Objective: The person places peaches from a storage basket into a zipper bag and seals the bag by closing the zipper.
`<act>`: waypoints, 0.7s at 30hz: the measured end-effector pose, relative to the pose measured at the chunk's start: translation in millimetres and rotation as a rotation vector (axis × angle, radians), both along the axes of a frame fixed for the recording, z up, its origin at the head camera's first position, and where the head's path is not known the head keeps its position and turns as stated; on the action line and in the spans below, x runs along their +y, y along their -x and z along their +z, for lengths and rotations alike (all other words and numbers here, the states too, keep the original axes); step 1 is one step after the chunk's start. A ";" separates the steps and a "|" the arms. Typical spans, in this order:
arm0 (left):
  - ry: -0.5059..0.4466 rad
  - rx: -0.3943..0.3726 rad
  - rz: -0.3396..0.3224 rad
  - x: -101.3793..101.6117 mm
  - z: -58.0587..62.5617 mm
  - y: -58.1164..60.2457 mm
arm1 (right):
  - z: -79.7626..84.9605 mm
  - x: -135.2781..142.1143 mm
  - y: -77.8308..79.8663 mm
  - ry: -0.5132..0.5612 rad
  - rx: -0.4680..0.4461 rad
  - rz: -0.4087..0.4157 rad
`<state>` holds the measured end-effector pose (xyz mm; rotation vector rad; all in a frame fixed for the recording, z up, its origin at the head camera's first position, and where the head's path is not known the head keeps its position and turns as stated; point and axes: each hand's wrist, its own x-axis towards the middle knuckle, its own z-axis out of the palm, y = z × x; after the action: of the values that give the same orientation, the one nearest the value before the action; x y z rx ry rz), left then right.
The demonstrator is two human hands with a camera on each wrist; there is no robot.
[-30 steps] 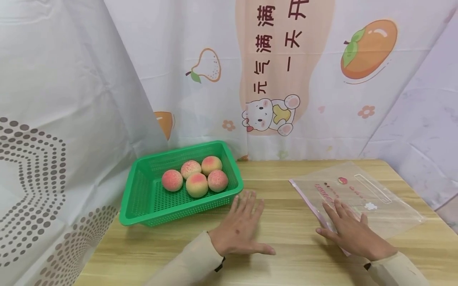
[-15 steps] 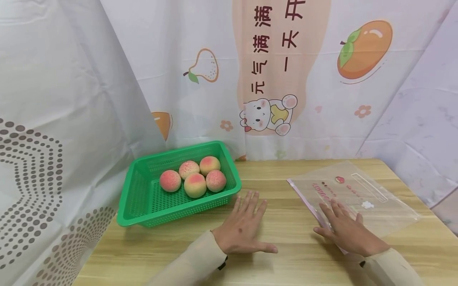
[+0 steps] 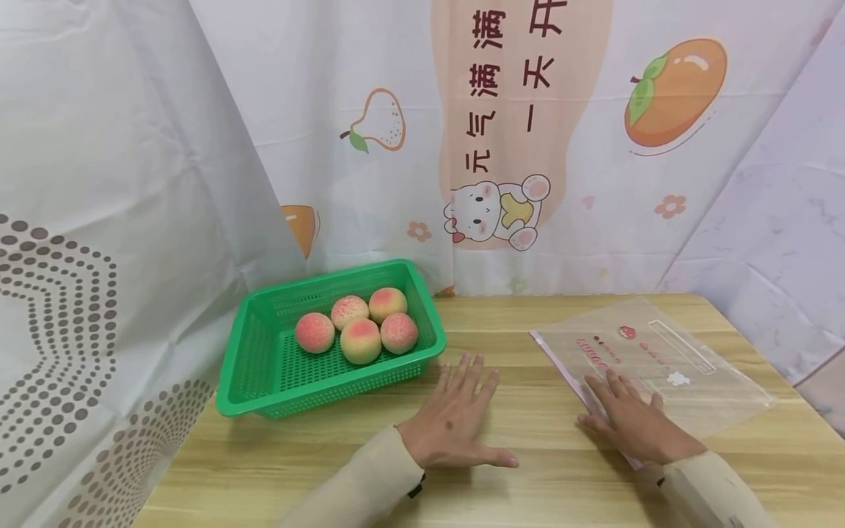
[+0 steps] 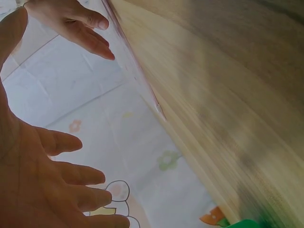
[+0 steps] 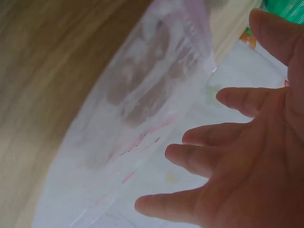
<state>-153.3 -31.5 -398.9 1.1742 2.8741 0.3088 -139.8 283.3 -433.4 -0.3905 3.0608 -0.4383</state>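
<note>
My left hand (image 3: 452,422) is spread with straight fingers over the wooden table, just right of the green basket (image 3: 330,391), and holds nothing. Several peaches (image 3: 361,341) sit together toward the right side of that basket. On the right, a clear zip bag (image 3: 686,367) with a pink slider edge and printed pictures lies flat. My right hand (image 3: 637,422) hovers over the bag's left part with its fingers extended. In the right wrist view a gap shows between the fingers (image 5: 190,154) and the bag (image 5: 128,109); the palm is bare.
A wooden table (image 3: 521,411) carries the basket and the bag. Behind it hangs a white curtain (image 3: 370,183) printed with fruit and a bear. Another cloth with brown dots (image 3: 66,308) hangs along the left side.
My left hand has shifted slightly right, away from the basket. My right hand has moved slightly left over the bag. The basket, peaches and bag stay in place.
</note>
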 end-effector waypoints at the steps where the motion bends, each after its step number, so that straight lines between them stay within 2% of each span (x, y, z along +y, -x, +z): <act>1: 0.001 -0.001 -0.001 0.4 -0.4 -0.2 | -0.1 0.1 1.3 -0.007 -0.001 -0.002; 9: 0.004 0.010 -0.024 3.2 -3.1 -0.7 | 2.4 1.6 12.4 -0.021 -0.020 -0.004; 21: 0.033 0.004 -0.013 8.0 -8.9 -0.2 | -1.9 0.3 19.6 0.000 -0.024 0.022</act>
<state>-153.1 -23.5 -407.7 1.1894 2.8622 0.2584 -159.4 283.7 -435.3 -0.4157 3.0302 -0.4395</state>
